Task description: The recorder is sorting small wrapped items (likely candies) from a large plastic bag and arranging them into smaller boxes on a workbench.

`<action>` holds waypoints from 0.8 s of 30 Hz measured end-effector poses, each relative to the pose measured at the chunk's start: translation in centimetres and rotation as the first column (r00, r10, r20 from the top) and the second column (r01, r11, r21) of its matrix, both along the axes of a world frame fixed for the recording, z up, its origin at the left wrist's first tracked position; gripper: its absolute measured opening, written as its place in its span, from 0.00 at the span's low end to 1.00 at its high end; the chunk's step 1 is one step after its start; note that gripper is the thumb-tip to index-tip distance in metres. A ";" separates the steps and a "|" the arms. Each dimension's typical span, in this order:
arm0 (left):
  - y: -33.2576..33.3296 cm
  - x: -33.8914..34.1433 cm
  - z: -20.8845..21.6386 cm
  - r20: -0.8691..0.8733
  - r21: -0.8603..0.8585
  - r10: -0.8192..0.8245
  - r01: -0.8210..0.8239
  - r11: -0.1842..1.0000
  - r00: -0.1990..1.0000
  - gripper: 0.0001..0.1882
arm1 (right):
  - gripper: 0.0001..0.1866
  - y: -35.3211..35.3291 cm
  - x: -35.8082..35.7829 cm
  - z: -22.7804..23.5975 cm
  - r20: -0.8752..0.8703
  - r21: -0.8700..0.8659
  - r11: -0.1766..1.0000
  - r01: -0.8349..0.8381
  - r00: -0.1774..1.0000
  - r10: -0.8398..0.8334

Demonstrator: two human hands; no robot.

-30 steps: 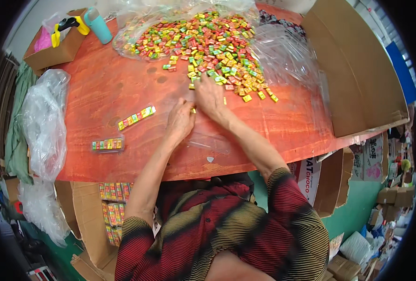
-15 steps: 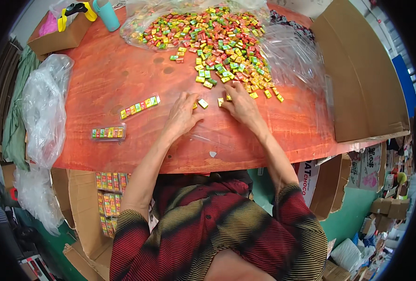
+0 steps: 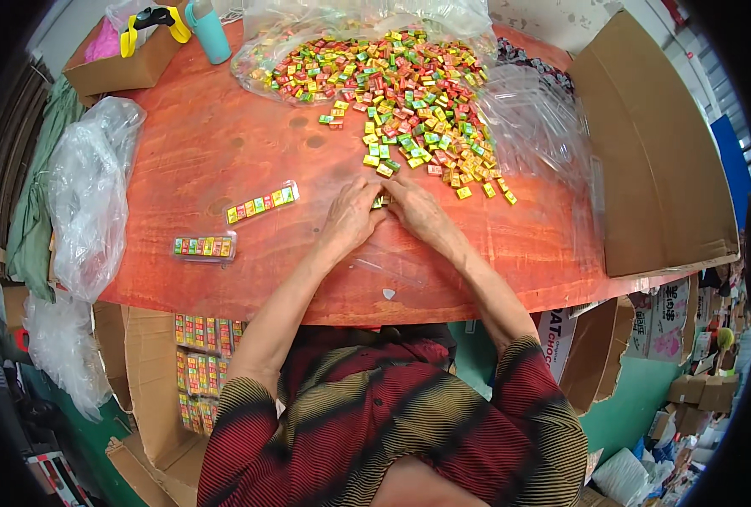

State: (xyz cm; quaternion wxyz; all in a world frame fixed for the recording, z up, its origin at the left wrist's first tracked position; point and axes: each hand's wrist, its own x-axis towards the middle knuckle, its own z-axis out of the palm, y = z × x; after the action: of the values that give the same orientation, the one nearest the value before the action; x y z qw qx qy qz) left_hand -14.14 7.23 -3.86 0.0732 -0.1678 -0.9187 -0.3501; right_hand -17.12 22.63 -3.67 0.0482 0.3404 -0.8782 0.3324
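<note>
Both hands meet near mid-table, just below the lower edge of a heap. Left hand (image 3: 354, 213) and right hand (image 3: 417, 211) point away from the body, angled inward, fingertips nearly touching over a few miniature boxes (image 3: 381, 202). Fingers bent about these; whether they are clamped or merely resting there, cannot tell. Long axis of the boxes mostly hidden by the fingers — cannot tell that either.

To the left, a filled strip tray (image 3: 261, 203) lies aslant, long axis rising from lower left to upper right. Nearer the table edge, a second filled tray (image 3: 204, 246) runs almost straight left to right.

Surface: red-orange wood-grain table (image 3: 172, 160), dark knots showing. Heap of yellow, green and red boxes (image 3: 401, 97) spills from clear plastic sheeting (image 3: 451, 24) at the far side. Stack of clear plastic trays (image 3: 536, 114) right of it; tall open cardboard box (image 3: 654, 169) at the right edge.

Room: turquoise bottle (image 3: 209, 35) beside a brown carton (image 3: 122, 74), far left; crumpled clear bag (image 3: 96, 194) hanging below — green floor (image 3: 637, 393) under all.
</note>
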 end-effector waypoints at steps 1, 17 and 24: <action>-0.2 0.1 0.1 0.014 0.002 0.016 -0.016 1.000 1.000 0.23 | 0.10 -0.1 0.1 0.3 -0.016 -0.032 0.999 -0.009 1.000 0.008; 0.8 0.4 0.7 0.022 -0.059 0.106 -0.105 0.993 0.994 0.19 | 0.05 -4.1 -9.0 -0.3 -0.420 0.217 0.848 0.483 0.831 -0.366; 0.5 0.3 0.4 0.004 -0.035 0.120 -0.120 0.992 0.993 0.18 | 0.11 -1.1 -4.9 1.7 -0.160 0.008 0.930 0.367 0.919 -0.362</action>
State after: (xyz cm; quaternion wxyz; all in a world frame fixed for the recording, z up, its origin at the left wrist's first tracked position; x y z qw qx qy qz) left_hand -13.88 7.73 -3.44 0.0884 -0.1125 -0.9332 -0.3296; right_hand -22.07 21.53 -1.99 0.1712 0.1967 -0.9258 0.2736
